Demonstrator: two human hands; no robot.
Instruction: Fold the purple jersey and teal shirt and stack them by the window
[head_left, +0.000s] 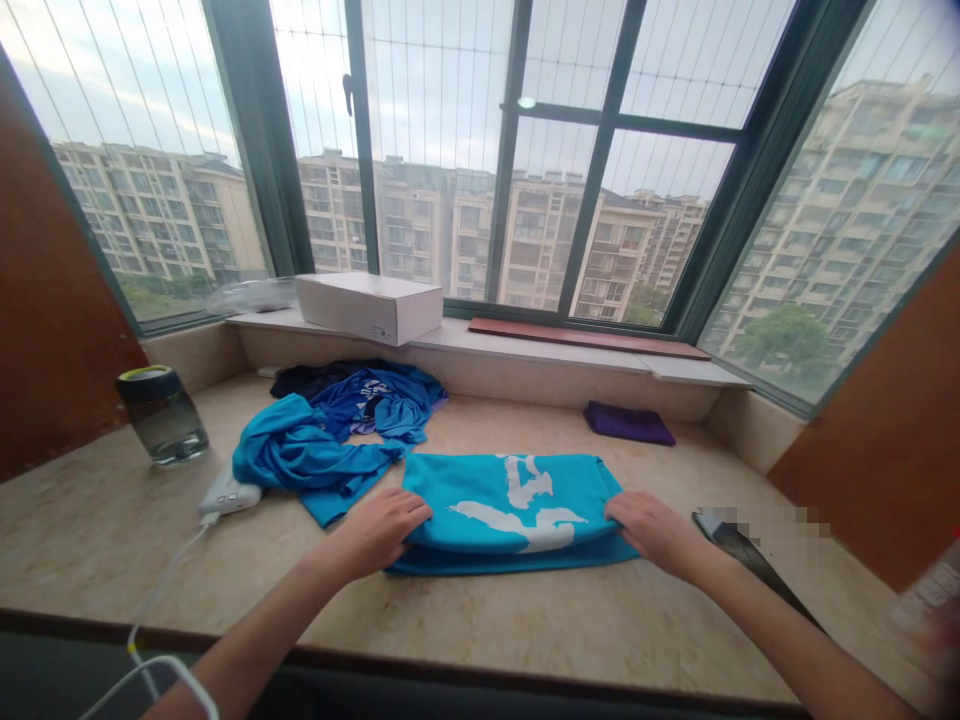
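Note:
A bright blue shirt (480,480) with large white lettering lies partly folded on the stone ledge, its upper layer reaching almost to the lower one's front edge. My left hand (394,525) is closed on the left edge of that upper layer. At the opposite edge, my right hand (656,530) pinches the cloth between thumb and fingers. Behind my left hand sits a crumpled light-blue garment (300,450), against a heap of darker blue clothes (367,395). Toward the back right lies a folded purple cloth (630,423).
A dark-lidded bottle (163,415) stands at the left, near a white power strip (229,495) with a cable. A white box (371,305) rests on the window sill. Right of my right hand lies a dark phone-like object (750,560). The ledge's front edge (450,670) runs below my forearms.

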